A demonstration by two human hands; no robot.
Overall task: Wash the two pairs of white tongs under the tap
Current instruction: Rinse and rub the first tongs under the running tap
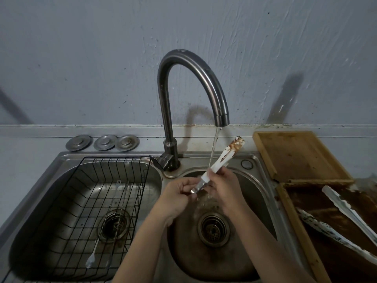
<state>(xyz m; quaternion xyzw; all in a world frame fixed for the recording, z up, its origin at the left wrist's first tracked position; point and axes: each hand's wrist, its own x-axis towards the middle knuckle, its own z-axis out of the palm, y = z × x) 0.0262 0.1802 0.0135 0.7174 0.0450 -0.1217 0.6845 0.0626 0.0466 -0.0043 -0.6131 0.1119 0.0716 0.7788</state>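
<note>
Both forearms reach in from the near edge and meet over the right basin (253,193) of a steel double sink. The left hand (179,199) comes in from the left, knuckles up, its fingers curled in to pinch the metal hinge end of a pair of white tongs (219,166). The right hand (225,188) crosses in from the right, back of the hand toward the camera, fingers and thumb wrapped round the tongs' white shaft just above the left hand's grip. The tongs slant up and to the right, their far tips smeared with brown residue. Water (214,148) runs from the curved tap (191,82) and strikes the shaft right at the right hand's fingers, then splashes down toward the drain (213,227).

The second pair of tongs (342,219) lies on the right, in a dark, stained wooden tray (293,217); its arms are spread and cut off by the right edge of the view. A second, cleaner wooden tray (263,152) sits just beyond it against the wall.

The hands hide the middle of the held tongs, so how far its arms are pressed together cannot be told. In the left basin a black wire rack (85,201) holds two long thin metal utensils (106,227); their shape is hard to make out. Three round metal lids (103,142) rest on the far counter.
</note>
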